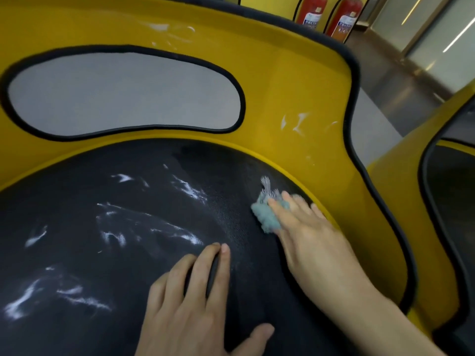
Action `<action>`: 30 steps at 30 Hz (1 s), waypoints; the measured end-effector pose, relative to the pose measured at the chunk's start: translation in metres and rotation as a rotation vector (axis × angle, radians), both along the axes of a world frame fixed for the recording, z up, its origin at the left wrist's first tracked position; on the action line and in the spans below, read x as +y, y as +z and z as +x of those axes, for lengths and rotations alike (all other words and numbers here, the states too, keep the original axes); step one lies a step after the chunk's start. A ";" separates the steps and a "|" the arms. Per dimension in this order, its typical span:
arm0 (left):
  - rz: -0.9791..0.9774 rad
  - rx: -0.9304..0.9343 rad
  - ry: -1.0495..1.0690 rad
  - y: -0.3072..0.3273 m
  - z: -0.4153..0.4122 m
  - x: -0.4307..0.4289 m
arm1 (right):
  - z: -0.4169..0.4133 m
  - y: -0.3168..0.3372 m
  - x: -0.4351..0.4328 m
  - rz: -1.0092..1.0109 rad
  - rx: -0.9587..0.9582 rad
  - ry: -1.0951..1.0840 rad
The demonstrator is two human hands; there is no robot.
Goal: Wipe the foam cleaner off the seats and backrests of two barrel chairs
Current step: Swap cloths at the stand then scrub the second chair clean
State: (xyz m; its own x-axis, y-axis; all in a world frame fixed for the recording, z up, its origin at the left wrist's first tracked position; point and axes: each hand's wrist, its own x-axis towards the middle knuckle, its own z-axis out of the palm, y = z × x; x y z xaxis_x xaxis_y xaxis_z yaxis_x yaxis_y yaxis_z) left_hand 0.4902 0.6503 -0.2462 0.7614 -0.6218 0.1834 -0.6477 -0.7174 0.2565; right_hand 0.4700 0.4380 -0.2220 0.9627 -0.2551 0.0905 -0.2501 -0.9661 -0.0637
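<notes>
Pressing a blue-green cloth [267, 214] onto the black seat [77, 191], the right hand [308, 235] lies with its fingers stretched flat over the cloth, at the seat's far right edge just beside the yellow backrest [295, 80]. The left hand [195, 299] rests on the near middle of the seat, fingers straight and slightly spread, holding nothing. White foam streaks [189, 189] cover the seat's left and centre, and fainter smears show on the backrest to the right and along its far top. A black-rimmed opening [123, 91] cuts through the backrest. A second yellow chair [401, 160] stands at the right. Two red fire extinguishers [312, 11] stand far behind.
</notes>
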 end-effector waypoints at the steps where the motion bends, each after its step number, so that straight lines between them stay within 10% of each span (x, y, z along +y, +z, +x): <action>1: 0.002 0.008 -0.001 -0.001 0.000 0.000 | 0.022 0.005 -0.002 0.020 0.004 0.002; 30: 0.021 -0.039 0.003 0.000 -0.004 -0.001 | 0.045 0.012 -0.012 0.068 -0.022 -0.160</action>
